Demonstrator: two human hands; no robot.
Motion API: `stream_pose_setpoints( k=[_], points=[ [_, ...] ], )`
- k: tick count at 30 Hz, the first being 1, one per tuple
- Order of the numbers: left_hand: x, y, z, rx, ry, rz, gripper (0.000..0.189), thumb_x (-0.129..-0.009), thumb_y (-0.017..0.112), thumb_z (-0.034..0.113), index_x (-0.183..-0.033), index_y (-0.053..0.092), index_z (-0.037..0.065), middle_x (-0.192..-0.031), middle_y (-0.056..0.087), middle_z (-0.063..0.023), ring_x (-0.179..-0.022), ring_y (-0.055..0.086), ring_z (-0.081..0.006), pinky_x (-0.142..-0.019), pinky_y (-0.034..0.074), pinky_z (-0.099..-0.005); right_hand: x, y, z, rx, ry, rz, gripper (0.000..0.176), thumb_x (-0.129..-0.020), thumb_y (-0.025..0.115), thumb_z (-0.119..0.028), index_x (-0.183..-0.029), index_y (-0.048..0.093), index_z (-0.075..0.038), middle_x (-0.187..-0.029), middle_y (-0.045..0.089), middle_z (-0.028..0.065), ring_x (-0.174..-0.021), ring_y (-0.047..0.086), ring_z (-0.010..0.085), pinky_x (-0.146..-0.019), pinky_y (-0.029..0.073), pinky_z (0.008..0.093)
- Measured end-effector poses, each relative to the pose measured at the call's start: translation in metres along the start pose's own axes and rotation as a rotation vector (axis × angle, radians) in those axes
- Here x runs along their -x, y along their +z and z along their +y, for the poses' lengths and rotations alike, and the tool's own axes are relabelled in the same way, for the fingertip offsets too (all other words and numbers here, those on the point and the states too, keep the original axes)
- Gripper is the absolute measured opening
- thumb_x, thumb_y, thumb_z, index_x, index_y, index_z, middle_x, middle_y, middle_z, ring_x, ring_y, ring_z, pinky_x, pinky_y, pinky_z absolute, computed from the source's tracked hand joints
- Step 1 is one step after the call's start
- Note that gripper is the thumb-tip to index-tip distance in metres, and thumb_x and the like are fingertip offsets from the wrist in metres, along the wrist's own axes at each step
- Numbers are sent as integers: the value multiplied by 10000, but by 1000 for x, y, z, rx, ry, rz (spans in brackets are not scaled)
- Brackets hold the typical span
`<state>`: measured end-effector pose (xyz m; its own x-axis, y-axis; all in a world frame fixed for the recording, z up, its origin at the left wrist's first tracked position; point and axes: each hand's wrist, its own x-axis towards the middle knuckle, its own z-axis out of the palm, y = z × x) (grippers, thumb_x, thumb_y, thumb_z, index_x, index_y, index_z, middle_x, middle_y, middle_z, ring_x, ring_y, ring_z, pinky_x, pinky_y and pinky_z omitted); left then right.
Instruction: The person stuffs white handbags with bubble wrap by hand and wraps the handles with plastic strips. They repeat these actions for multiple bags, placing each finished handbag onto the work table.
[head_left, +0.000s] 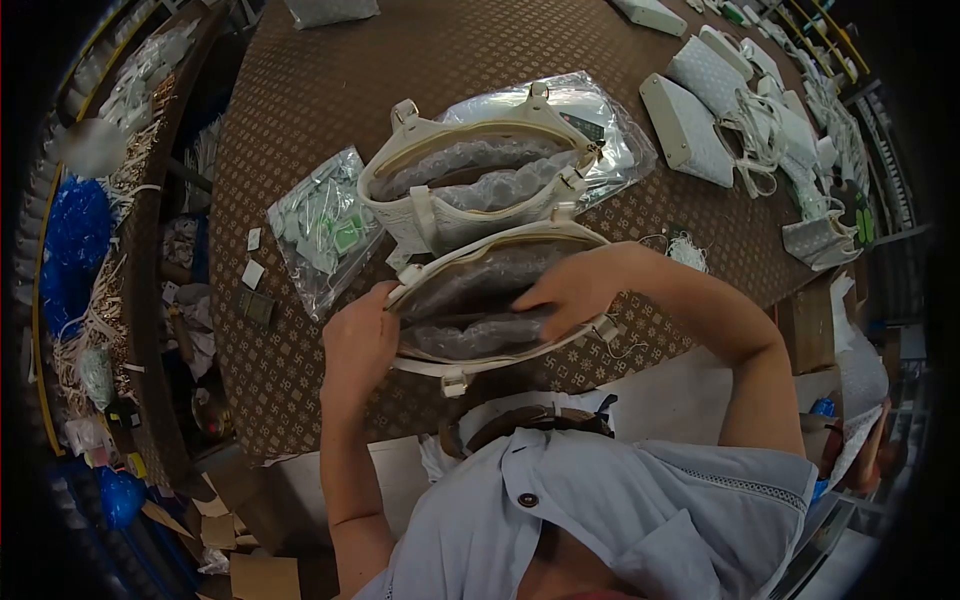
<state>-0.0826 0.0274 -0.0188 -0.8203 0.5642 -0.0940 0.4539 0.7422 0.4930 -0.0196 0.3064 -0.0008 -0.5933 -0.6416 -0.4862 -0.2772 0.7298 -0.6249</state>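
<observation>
A white handbag (480, 362) stands open on the table in front of me, with clear bubble wrap (475, 338) lining its inside. My left hand (362, 335) grips the bag's left end, its fingers curled over the rim. Over the right part of the opening, my right hand (580, 290) dips inside with fingers apart, close to the bubble wrap. Its lower fingertips are partly hidden. Just beyond is a second white handbag (440, 225), also open and filled with bubble wrap, which no hand touches.
Left of the bags lies a clear plastic bag of green-and-white packets (325, 225). Clear plastic packaging (610, 130) sits behind the far bag. More white bags (685, 130) and cords crowd the patterned table (300, 90) at right. A cluttered shelf (150, 330) runs along the left.
</observation>
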Motion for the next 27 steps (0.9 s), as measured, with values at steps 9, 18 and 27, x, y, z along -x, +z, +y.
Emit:
stream_pose_setpoints(
  k=[9,18,27],
  points=[
    [-2,3,5,-44,6,29,293,-802,425,113,-1059,565,88,-848,615,-174,-781,588,-358,-686,457,-455,-14,45,26,475,394,28,174,-710,562,-108,-795,676,-6,-887,633,168,-777,632,320,-648,502,431],
    [7,6,22,60,220,630,259,-757,559,132,-998,594,44,-847,615,-145,-776,598,-333,-696,479,-397,-19,9,-19,34,248,174,256,-733,543,-126,-956,595,-12,-871,632,182,-795,622,352,-729,486,444],
    [-15,20,36,371,192,-684,350,-893,531,324,-905,641,-9,-618,563,-74,-574,486,-125,-558,415,-268,-57,23,-19,445,273,2,141,-717,567,-143,-768,669,-61,-793,663,122,-777,647,290,-645,502,380]
  ],
)
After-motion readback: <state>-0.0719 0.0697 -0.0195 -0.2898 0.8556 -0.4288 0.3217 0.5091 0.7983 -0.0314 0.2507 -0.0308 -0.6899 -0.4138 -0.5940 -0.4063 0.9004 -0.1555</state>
